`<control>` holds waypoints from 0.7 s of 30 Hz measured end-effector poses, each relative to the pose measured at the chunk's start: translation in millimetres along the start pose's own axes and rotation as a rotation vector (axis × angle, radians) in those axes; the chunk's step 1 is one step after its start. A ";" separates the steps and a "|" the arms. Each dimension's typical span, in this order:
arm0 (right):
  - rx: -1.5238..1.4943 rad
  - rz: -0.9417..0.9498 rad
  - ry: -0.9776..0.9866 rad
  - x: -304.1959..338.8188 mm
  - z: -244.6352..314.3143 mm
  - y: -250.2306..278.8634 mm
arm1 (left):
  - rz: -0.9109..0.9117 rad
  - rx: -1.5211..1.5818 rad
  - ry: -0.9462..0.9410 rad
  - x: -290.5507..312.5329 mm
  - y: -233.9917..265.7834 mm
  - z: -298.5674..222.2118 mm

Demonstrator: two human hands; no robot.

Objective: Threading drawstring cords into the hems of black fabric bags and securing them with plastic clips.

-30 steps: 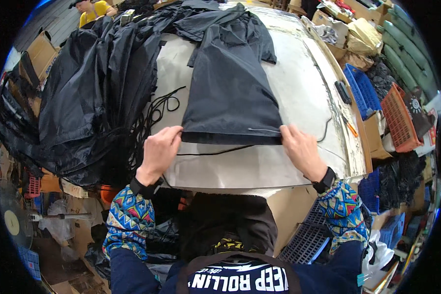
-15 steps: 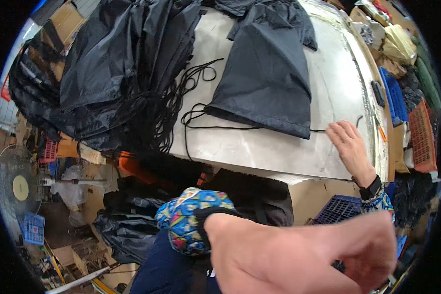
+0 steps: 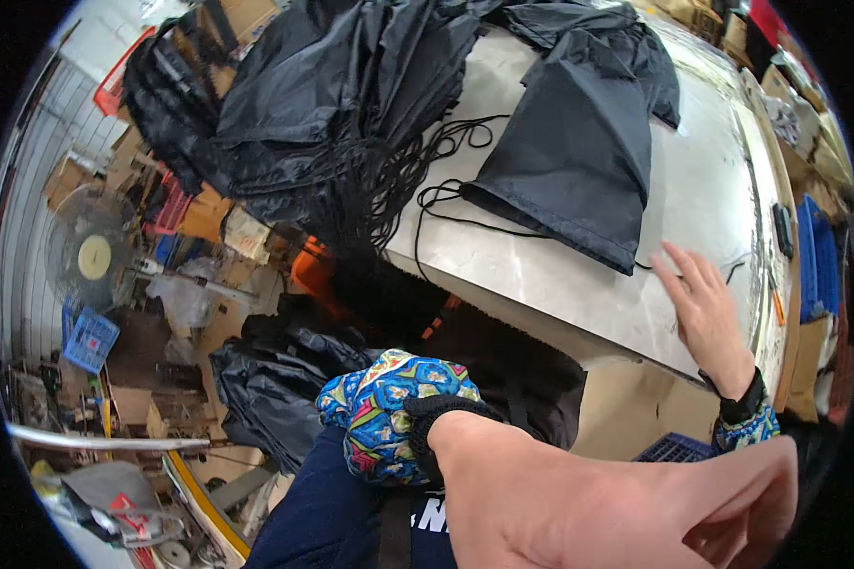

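A black drawstring bag [image 3: 574,152] lies flat on the pale tabletop [image 3: 531,284], its hemmed mouth toward me. Black cord [image 3: 735,271] comes out at both ends of the hem. By the bag's right corner, my right hand [image 3: 702,308] rests over the cord's short end, fingers stretched out and a little apart; nothing shows gripped in it. My left hand [image 3: 626,503] is raised large in the foreground, crossing to the lower right. Its fingers bend out of sight and blur, so what they hold, if anything, is hidden. On the left, more black bags [image 3: 342,114] hang in a heap with tangled cords.
A dark small tool [image 3: 784,230] and an orange pen-like stick [image 3: 779,308] lie along the table's right edge, beside blue crates [image 3: 816,256]. Black sheeting [image 3: 275,389] is bunched below the table. At left stand a fan [image 3: 93,256] and a blue basket [image 3: 92,339].
The whole view has turned leftward, so the table and bags sit farther right in the picture. My right hand stays by the cord's end with fingers slightly more spread; my left hand remains raised in front.
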State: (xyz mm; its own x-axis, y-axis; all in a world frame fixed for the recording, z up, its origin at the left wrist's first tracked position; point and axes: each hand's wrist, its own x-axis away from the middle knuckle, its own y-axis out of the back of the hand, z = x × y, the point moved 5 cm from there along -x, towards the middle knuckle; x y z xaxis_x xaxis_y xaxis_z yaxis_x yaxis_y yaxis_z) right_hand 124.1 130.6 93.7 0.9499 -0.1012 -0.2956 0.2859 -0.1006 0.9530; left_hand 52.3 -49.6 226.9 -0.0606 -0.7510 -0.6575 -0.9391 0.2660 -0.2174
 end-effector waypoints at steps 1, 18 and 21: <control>-0.029 0.002 0.108 -7.9 8.7 2.4 | -0.005 -0.036 -0.004 -3.4 -4.9 0.5; -0.119 0.182 0.979 -112.3 131.1 -27.5 | -0.534 -0.588 -0.250 119.6 -93.6 -129.0; -0.137 0.219 1.056 -121.4 166.2 -28.9 | -0.249 -0.881 -0.604 155.9 -83.8 -141.5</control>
State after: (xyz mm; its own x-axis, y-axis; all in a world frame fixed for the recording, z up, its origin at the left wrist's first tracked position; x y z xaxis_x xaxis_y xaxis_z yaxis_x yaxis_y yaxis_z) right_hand -20.5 -18.7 90.9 0.5926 0.8051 0.0256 0.0468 -0.0661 0.9967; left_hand 73.7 -274.6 244.8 0.1147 -0.2397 -0.9641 -0.8291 -0.5577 0.0400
